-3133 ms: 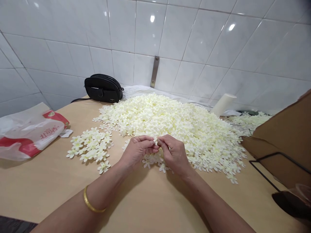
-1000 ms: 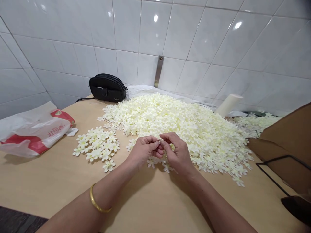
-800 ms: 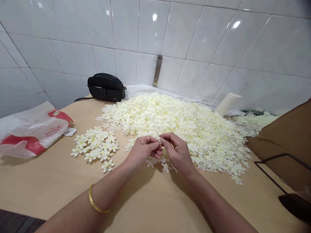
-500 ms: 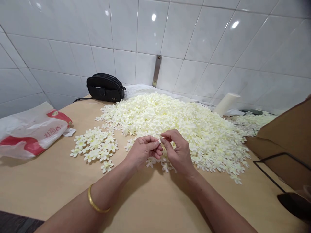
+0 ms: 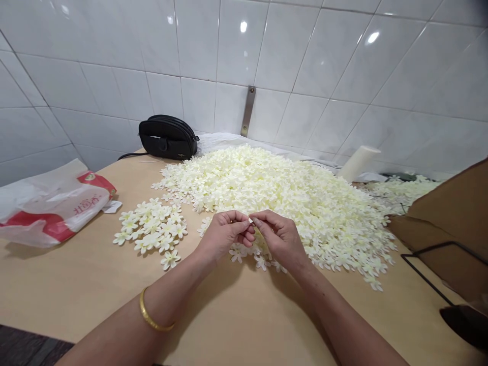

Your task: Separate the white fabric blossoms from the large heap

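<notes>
At the near edge of the pile (image 5: 263,178), your two hands meet at the fingertips, raised above the worktop (image 5: 236,320). Your left hand (image 5: 224,235) pinches a small white piece (image 5: 250,220) between thumb and index finger, its other fingers curled beneath. Your right hand (image 5: 282,238) pinches the same piece from the opposite side, thumb against index finger. The piece lies between the two sets of fingertips, mostly covered by them; whether it is a whole flower or a part, you cannot tell. Pale flowers of the pile spread behind both hands, and a few lie below your fingers. Left of your left hand, well apart from it, lies a smaller cluster (image 5: 152,226), with one flower (image 5: 170,260) at its near side. A bangle (image 5: 147,315) encircles your left forearm.
</notes>
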Available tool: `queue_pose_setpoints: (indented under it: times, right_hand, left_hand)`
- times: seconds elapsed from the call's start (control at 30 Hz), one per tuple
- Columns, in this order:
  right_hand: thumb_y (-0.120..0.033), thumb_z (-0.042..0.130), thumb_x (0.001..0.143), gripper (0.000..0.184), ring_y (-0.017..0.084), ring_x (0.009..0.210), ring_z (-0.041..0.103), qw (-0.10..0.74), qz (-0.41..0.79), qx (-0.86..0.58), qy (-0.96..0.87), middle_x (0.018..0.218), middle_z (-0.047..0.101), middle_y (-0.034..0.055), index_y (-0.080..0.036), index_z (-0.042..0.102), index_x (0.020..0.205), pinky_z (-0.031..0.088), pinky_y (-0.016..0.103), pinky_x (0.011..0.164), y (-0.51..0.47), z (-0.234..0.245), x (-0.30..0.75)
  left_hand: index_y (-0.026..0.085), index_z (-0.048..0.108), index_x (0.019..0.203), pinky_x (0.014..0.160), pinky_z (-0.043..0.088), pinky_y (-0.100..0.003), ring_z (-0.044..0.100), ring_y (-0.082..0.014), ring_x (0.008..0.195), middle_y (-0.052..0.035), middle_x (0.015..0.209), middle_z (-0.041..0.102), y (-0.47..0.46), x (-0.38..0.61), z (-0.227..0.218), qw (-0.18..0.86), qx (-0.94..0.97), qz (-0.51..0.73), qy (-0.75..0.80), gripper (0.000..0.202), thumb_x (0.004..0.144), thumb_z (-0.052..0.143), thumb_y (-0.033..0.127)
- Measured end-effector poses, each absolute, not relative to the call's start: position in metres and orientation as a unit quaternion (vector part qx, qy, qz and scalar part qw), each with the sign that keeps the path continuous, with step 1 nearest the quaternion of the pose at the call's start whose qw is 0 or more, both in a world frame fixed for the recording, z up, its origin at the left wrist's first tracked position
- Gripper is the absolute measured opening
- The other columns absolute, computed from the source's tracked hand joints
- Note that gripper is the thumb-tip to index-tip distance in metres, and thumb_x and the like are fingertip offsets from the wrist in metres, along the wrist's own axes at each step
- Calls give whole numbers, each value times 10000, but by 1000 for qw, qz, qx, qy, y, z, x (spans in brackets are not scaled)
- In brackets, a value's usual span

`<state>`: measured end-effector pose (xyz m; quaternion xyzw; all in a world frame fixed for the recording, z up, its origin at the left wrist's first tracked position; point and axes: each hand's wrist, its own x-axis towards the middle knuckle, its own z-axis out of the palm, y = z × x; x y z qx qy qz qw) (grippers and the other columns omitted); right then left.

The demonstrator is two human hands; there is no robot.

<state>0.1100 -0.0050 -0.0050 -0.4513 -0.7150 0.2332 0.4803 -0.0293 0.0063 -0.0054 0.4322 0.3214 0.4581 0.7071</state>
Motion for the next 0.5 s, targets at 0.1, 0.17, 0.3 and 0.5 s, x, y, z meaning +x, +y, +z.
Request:
queue_pose_setpoints:
  times: [0.1, 0.17, 0.3, 0.5]
  right_hand:
    - [-187, 492, 768, 166, 146, 715, 583, 480, 240, -450, -714, 772, 644, 38, -159, 645, 828, 454, 253, 660, -6, -4, 110]
    - [-187, 485, 773, 175, 147, 721, 584, 478, 244, -448, -715, 779, 644, 38, -161, 646, 834, 453, 254, 665, -6, -3, 111]
    - [-199, 486, 772, 176, 149, 716, 583, 474, 252, -434, -724, 768, 642, 37, -166, 649, 831, 450, 258, 671, -7, -2, 111]
    - [-240, 498, 766, 163, 148, 679, 562, 496, 265, -475, -677, 729, 627, 32, -157, 635, 799, 437, 257, 638, -6, -3, 110]
  left_hand:
    - [97, 550, 644, 498, 438, -216, 546, -92, 496, -26, 583, 593, 7, -29, -6, 706, 434, 461, 317, 108, 640, 625, 175]
    - [100, 548, 642, 502, 441, -221, 549, -94, 497, -26, 586, 593, 7, -30, -7, 703, 436, 462, 321, 103, 641, 619, 174]
    - [111, 536, 638, 488, 434, -214, 540, -89, 487, -14, 573, 583, 6, -29, -5, 694, 439, 464, 331, 87, 648, 598, 172]
    - [138, 498, 604, 412, 378, -192, 482, -75, 422, 13, 517, 548, 6, -28, -3, 660, 438, 471, 388, 59, 634, 546, 153]
